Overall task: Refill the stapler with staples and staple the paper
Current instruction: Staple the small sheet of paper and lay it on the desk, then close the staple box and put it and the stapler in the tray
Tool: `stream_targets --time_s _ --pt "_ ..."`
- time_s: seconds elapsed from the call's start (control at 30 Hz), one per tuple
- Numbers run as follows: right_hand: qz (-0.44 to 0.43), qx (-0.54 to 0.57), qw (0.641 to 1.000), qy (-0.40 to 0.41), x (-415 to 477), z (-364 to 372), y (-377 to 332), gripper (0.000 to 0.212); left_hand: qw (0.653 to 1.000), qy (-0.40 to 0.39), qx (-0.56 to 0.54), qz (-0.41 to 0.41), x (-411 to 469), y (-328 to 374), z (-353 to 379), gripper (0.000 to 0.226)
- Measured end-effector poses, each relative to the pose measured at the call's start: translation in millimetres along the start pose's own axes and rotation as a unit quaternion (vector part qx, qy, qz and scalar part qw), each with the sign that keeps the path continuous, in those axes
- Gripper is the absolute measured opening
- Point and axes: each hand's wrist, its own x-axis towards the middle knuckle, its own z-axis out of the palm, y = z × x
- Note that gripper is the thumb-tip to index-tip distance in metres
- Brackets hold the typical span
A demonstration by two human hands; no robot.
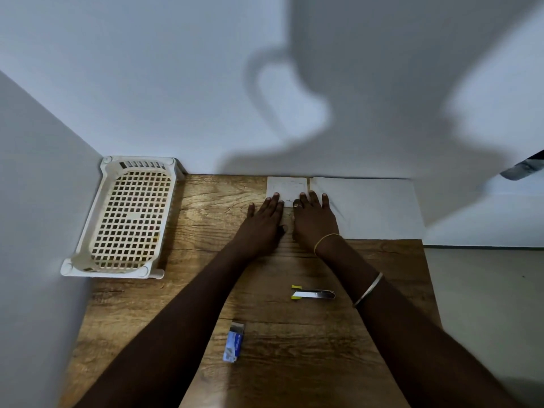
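Head view. Wooden table (265, 334) set into a corner of pale walls. Both arms reach toward 12 o'clock.

Left hand (265, 222): flat, palm down, fingers extended and close together, fingertips resting on the near edge of a small white paper square (287, 187) at the table's far edge. Nothing pinched.

Right hand (315, 222): flat, palm down, fingers slightly spread, a ring on one finger. It lies across the gap between the small square and a larger white sheet (371, 207) at 1 o'clock, touching both. Thin bands at the wrist and forearm. Nothing gripped.

Stapler (313, 294): at centre, toward 5 o'clock of the hands, lying on the wood just beside the right forearm. Metal body with yellow ends; whether it is opened out I cannot tell.

Staple box (234, 343): blue, at 6 o'clock, between the two forearms, one end open.

White lattice basket (129, 219): at 9 o'clock, against the left wall.
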Motion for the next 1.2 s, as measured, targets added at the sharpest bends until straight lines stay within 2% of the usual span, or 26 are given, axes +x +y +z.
stream_targets --time_s 0.47,0.67,0.77,0.83,0.93,1.07,1.2 --pt "0.003 0.021 1.000 -0.002 6.1 2.4 5.1 0.076 1.000 0.006 -0.001 0.002 10.8 -6.0 4.6 0.074" --pt "0.012 0.059 0.998 -0.004 2.7 -1.0 11.6 0.068 1.000 0.005 -0.027 -0.002 15.2 -5.7 -1.4 0.076" --pt "0.018 0.111 0.993 0.024 -0.9 -2.7 16.4 0.067 0.999 0.012 -0.042 0.001 12.0 -4.8 -4.6 0.078" --pt "0.028 0.159 0.985 0.058 -6.3 -3.6 17.0 0.068 0.996 0.037 -0.080 -0.003 5.0 -2.7 -6.3 0.078" --pt "0.043 0.211 0.969 0.120 -22.3 -3.0 13.4 0.068 0.979 0.120 -0.163 -0.016 -17.2 -2.1 -7.1 0.072" --pt "0.007 0.153 0.975 0.162 -56.3 10.3 2.0 0.066 0.952 0.196 -0.234 -0.028 -68.0 -4.3 0.8 0.067" --pt "-0.061 0.107 0.974 0.190 -108.9 30.3 -20.3 0.050 0.942 0.210 -0.259 -0.034 -131.6 -8.8 21.0 0.058"
